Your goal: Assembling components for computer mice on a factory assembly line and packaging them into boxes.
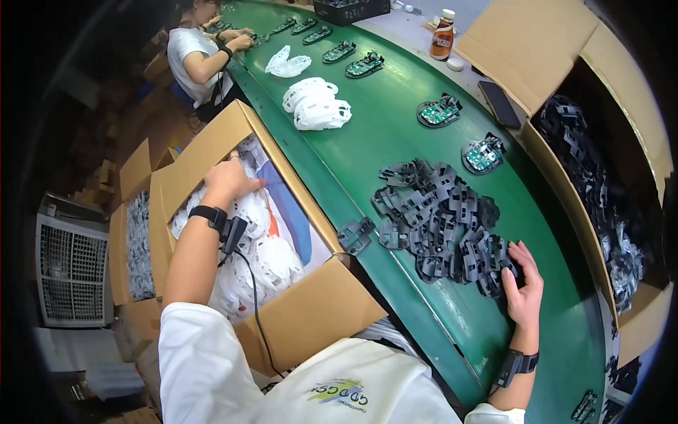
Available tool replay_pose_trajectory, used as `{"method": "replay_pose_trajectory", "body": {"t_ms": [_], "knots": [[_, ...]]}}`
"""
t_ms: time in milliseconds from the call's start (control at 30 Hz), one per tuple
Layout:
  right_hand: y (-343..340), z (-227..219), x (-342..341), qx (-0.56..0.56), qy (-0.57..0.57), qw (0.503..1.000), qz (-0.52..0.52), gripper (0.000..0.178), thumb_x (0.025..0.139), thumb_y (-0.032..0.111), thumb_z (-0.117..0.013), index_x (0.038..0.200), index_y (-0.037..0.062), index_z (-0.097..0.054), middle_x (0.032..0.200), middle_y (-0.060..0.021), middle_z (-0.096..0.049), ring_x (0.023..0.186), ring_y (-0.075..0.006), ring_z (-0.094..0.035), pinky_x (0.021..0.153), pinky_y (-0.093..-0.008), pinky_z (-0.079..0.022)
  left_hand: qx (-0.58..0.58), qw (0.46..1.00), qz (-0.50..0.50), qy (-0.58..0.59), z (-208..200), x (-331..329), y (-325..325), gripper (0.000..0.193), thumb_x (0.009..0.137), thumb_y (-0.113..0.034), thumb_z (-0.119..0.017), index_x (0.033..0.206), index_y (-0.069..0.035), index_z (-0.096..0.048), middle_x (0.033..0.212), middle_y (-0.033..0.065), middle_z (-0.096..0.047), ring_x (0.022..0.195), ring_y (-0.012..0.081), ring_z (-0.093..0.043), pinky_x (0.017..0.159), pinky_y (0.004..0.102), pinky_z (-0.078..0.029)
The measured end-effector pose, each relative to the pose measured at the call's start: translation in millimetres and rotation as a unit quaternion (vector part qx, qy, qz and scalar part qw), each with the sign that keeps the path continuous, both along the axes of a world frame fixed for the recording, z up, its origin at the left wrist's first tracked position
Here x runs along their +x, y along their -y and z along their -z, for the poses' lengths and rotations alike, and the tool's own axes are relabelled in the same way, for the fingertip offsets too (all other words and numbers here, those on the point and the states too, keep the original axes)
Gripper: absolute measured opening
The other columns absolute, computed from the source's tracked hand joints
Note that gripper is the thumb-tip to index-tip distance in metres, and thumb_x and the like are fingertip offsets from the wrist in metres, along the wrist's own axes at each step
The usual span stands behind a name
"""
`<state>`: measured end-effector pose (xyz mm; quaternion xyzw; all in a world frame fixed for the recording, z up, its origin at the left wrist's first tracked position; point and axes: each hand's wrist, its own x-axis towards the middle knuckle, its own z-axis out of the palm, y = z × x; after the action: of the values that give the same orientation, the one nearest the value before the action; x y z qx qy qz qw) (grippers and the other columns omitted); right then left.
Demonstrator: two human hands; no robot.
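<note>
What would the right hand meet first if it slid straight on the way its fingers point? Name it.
The right hand rests on the green belt, fingers pointing up and left. The pile of dark grey plastic parts lies right at the fingertips, seemingly already touching, so that comes first.

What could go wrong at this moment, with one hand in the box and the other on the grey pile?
1. The left hand is deep in the carton of white plastic parts, so its wrist cable may catch on the cardboard flap.
2. The right hand presses the edge of the loose grey parts pile and could push pieces toward the green belt's near edge, where one grey part already lies.
</note>
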<state>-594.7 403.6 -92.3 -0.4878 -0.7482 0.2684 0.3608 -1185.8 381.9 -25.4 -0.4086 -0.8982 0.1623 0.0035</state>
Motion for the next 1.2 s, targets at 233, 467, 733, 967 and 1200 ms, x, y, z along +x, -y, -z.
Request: {"method": "replay_pose_trajectory", "body": {"t_ms": [233, 467, 733, 967, 1200], "knots": [[5.9, -1.4, 5.6, -0.017, -0.005, 1.0, -0.009, 0.037, 0.088, 0.013, -0.072, 0.121, -0.0039, -0.069, 0.132, -0.0205, -0.069, 0.138, -0.0392, -0.054, 0.115, -0.0475, -0.041, 0.004, 0.999, 0.019, 0.025, -9.3, 1.9, 12.0, 0.101, 0.07, -0.04, -0.083, 0.157, -0.01, -0.042, 0.138, 0.0238, -0.063, 0.13, 0.0377, -0.06, 0.107, 0.0451, -0.051], [1.3, -0.2, 3.1, -0.024, -0.02, 0.999, -0.01, 0.038, 0.087, 0.012, -0.073, 0.121, -0.0036, -0.07, 0.132, -0.0193, -0.069, 0.138, -0.0382, -0.054, 0.116, -0.0471, -0.04, -0.051, 0.998, 0.043, -0.007, 1.1, -11.2, -7.0, 0.089, 0.067, -0.028, -0.079, 0.15, -0.014, -0.05, 0.13, 0.0255, -0.066, 0.124, 0.0406, -0.063, 0.105, 0.0473, -0.052], [1.7, 2.5, 4.7, -0.02, -0.05, 0.999, -0.007, 0.038, 0.087, 0.02, -0.071, 0.117, -0.0029, -0.071, 0.131, -0.0194, -0.069, 0.137, -0.0401, -0.055, 0.116, -0.049, -0.039, 0.212, 0.962, 0.165, 0.051, -44.5, 0.0, 24.5, 0.057, 0.075, -0.01, -0.063, 0.132, -0.013, -0.063, 0.112, 0.0261, -0.069, 0.108, 0.0446, -0.066, 0.097, 0.0516, -0.051], [3.7, -0.6, 1.6, 0.022, 0.003, 1.0, 0.017, 0.035, 0.085, 0.019, -0.071, 0.111, -0.0031, -0.072, 0.125, -0.0201, -0.071, 0.13, -0.0419, -0.06, 0.112, -0.0503, -0.043, 0.242, 0.941, 0.233, 0.032, -121.3, -29.4, -44.2, 0.057, 0.077, -0.006, -0.061, 0.133, -0.012, -0.062, 0.11, 0.0222, -0.072, 0.104, 0.038, -0.071, 0.094, 0.0421, -0.054], [-1.2, 0.1, -7.1, 0.027, 0.007, 0.999, 0.032, 0.029, 0.082, 0.012, -0.072, 0.107, -0.0032, -0.072, 0.122, -0.0195, -0.073, 0.127, -0.0401, -0.062, 0.11, -0.049, -0.046, 0.285, 0.924, 0.18, 0.182, -59.4, -108.7, -197.2, 0.082, 0.085, -0.039, -0.075, 0.149, 0.002, -0.047, 0.136, 0.0295, -0.06, 0.126, 0.0375, -0.061, 0.108, 0.04, -0.047]]}}
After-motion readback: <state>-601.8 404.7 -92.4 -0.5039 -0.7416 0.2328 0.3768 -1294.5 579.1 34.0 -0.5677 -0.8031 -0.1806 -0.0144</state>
